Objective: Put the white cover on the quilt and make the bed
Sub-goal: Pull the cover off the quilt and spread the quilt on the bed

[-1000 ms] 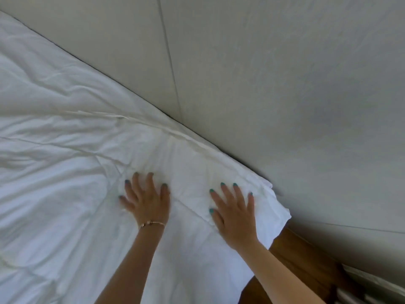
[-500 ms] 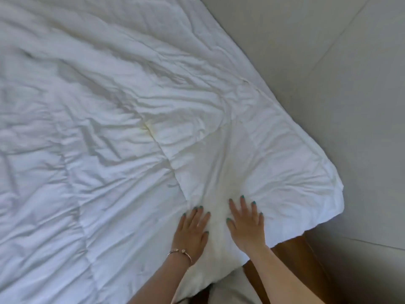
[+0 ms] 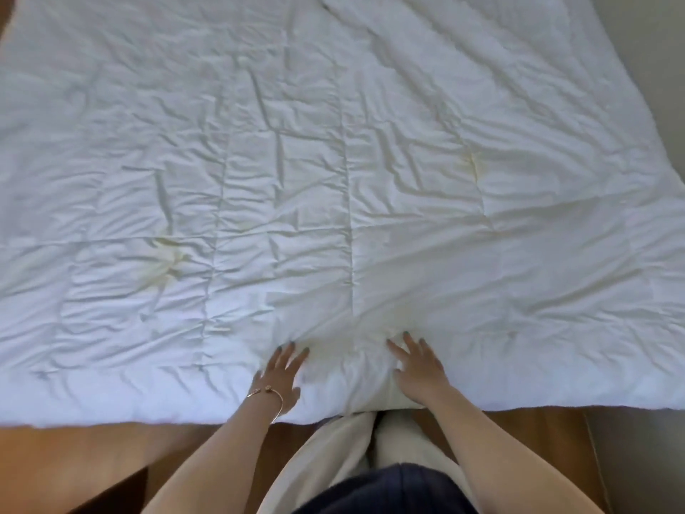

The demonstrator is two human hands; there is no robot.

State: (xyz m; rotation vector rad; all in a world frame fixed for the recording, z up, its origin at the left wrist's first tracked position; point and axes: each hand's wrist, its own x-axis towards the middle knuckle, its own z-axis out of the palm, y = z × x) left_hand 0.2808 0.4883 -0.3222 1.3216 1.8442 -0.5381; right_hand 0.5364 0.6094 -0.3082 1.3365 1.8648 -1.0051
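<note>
Both hands are lying flat on the crumpled white stitched quilt [image 3: 333, 179] near the bottom centre of the frame. The left hand [image 3: 281, 372], wearing a thin gold bangle [image 3: 267, 396], is spreading its straight fingers on the cloth, and the right hand [image 3: 417, 367] is doing the same just beside it; neither is gripping anything.

A second ago those hands were pressing the quilt's corner against the pale grey wall, with only that corner showing. Now they are working at the middle of the near edge, and the whole quilt is filling the upper and middle frame, its right side running along the grey wall [image 3: 663, 68] at upper right. The person's view is swinging from the corner to face the bed squarely.

From where I stand, this looks like smoothing and squaring the quilt flat, the corner apparently having been dealt with. Quilting lines and a few yellowish marks are showing plainly, so I judge this is the bare quilt, or one under very thin cloth; I cannot tell which. No separate white cover is in sight.

The near hem is hanging just over the brown wooden floor [image 3: 74, 458] at lower left, touching the person's pale trousers [image 3: 333, 450] at bottom centre.
</note>
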